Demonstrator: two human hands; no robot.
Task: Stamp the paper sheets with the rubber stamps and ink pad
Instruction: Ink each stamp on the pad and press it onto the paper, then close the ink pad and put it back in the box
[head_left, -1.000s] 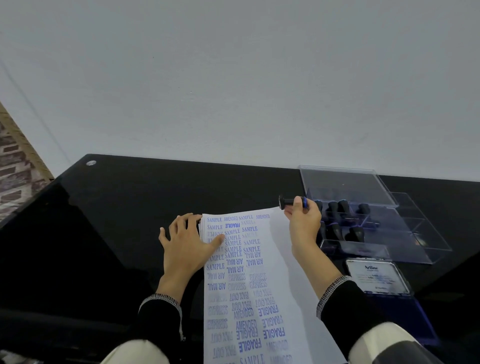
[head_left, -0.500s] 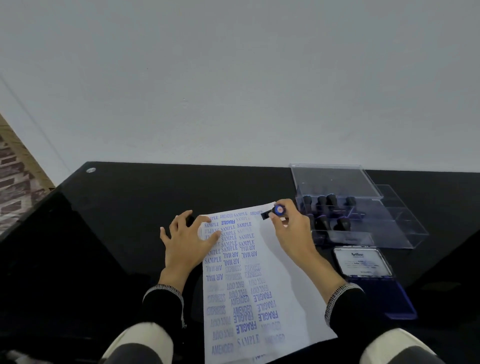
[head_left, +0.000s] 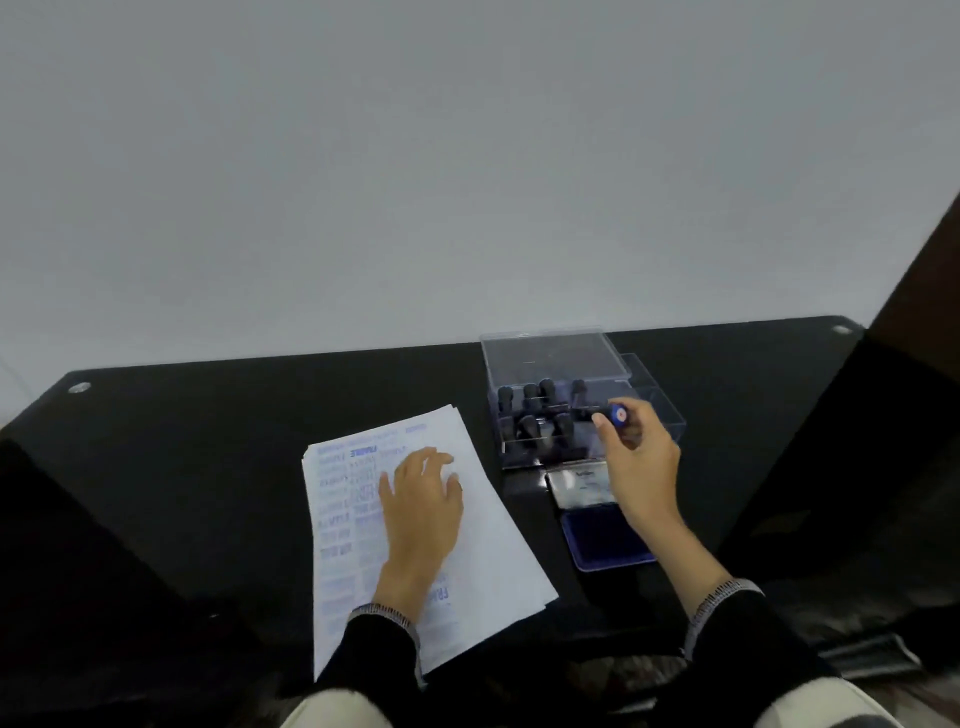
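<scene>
On the black table (head_left: 208, 441), the paper sheets (head_left: 483, 525) lie left of the clear box (head_left: 561, 364), their long side running toward the wall and tilted slightly left. The left hand (head_left: 421, 509) rests flat on them, fingers loosely spread, hiding part of the blurred blue print. Dark stamps (head_left: 535, 410) stand upright inside the box. The right hand (head_left: 639, 457) pinches a blue-capped stamp (head_left: 618, 414) at the box's near right side, its body hidden by fingers. The ink pad (head_left: 608, 538) lies open, just nearer than the box.
</scene>
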